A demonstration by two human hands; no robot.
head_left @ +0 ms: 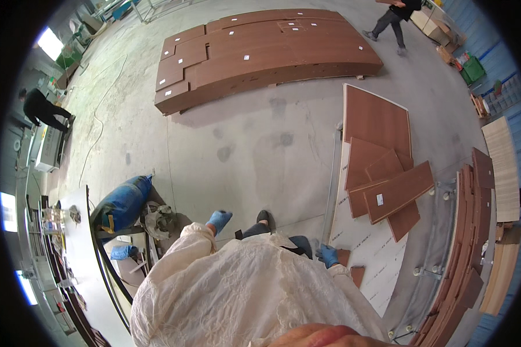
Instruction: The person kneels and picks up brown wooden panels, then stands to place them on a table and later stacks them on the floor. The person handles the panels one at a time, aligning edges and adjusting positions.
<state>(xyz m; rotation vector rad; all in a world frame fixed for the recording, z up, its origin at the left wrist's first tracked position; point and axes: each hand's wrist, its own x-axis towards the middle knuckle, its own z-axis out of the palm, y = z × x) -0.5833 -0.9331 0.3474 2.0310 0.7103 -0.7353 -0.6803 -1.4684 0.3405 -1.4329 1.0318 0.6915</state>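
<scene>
My left hand (219,220), in a blue glove, hangs over the concrete floor with nothing visible in it. Its fingers look loosely stretched toward the right. At my right side, my right hand (328,255), gloved in blue too, is beside the near left edge of a white printed sheet (367,260). Its fingers look slightly apart and hold nothing I can see; whether they touch the sheet I cannot tell. Several brown wood panels (396,194) lie askew on that sheet, and small brown pieces (357,276) are close to my right hand.
Ahead stands a low, wide stack of brown panels (272,49) with white labels. On my left are a blue sack (124,199) and a white-topped bench (78,248). Long brown boards (466,231) line the right. One person (46,110) is far left, another (393,23) far right.
</scene>
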